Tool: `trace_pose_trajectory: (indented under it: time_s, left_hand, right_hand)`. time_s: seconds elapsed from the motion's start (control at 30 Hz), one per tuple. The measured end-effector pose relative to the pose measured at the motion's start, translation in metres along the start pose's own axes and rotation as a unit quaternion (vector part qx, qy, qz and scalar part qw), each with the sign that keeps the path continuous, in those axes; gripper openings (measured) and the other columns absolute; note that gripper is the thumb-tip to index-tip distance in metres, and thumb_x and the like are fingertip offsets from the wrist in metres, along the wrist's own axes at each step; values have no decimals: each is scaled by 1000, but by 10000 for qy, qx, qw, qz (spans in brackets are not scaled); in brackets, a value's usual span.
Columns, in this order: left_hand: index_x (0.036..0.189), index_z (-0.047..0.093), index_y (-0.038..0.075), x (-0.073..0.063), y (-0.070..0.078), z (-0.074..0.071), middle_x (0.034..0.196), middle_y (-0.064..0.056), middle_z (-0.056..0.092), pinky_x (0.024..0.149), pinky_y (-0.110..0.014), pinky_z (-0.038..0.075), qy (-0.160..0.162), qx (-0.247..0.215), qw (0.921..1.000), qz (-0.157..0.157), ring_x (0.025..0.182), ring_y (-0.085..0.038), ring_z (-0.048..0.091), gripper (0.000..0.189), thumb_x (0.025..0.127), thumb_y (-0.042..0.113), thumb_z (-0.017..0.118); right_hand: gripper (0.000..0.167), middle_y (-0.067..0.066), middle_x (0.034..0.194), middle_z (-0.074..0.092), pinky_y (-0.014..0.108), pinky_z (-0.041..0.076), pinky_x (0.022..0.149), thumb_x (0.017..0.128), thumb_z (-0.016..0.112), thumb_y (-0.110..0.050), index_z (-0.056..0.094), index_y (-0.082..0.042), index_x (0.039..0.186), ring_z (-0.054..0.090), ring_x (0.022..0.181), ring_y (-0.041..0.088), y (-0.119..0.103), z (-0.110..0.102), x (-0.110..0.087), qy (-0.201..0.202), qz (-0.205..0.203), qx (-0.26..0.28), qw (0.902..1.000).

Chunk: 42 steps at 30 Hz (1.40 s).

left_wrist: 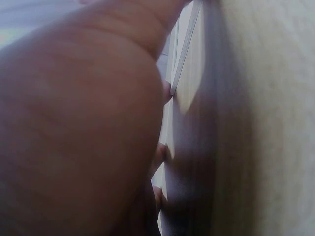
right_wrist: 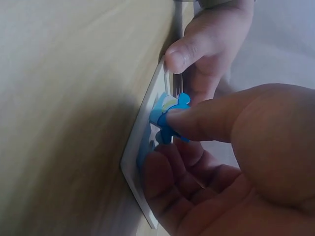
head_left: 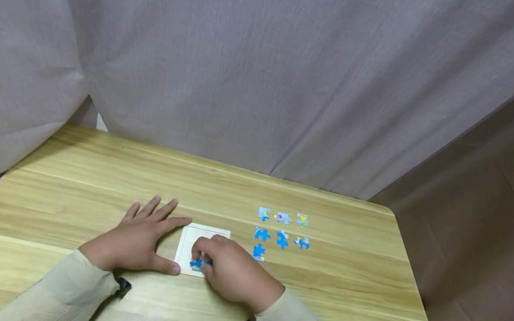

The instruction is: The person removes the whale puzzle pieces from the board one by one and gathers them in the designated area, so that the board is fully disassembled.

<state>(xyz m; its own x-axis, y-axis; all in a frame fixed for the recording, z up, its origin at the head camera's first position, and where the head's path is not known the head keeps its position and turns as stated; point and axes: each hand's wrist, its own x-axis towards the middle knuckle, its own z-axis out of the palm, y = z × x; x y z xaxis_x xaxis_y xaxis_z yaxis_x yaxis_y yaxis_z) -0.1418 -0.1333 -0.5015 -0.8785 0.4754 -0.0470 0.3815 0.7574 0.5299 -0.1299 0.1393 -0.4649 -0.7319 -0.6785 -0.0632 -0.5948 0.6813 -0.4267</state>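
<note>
A small white puzzle tray (head_left: 188, 243) lies on the table between both hands. My left hand (head_left: 136, 241) rests flat with its fingers spread, its thumb and index fingertip touching the tray's left corners. Over the tray's right part, my right hand (head_left: 237, 273) pinches a blue puzzle piece (right_wrist: 183, 101) with curled fingers. In the right wrist view the piece is tilted up from the tray, with the thumb against its face. Part of blue piece shapes (head_left: 195, 265) shows under the right fingers in the head view; the fingers hide the rest.
Right of the tray several loose puzzle pieces lie in rows, among them one with a yellow sun (head_left: 302, 219), a blue one (head_left: 282, 239) and a nearer blue one (head_left: 259, 252). A grey curtain (head_left: 232, 64) hangs behind the wooden table (head_left: 342, 290).
</note>
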Motion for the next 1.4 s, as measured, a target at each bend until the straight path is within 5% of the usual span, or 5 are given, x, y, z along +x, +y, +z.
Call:
trace_pose_trajectory:
  time_s: [0.8,1.4]
  left_hand:
    - [171,49,35,3,-2,0,187,-19,23,128,-88,9,-15,14,10000,-98,173,-57,10,107,81,80,87]
    - [171,50,35,2,0,2,187,-20,25,128,-88,10,-2,-2,10000,-58,172,-59,12,107,81,79,88]
  right_hand:
    - [17,-12,92,68,24,55,83,111,63,-8,73,-22,112,62,86,6,15,-14,-8,360,-3,687,9970]
    - [17,-16,108,71,28,56,88,112,70,-15,79,-26,120,63,98,6,48,-41,-39,531,918,805,9911]
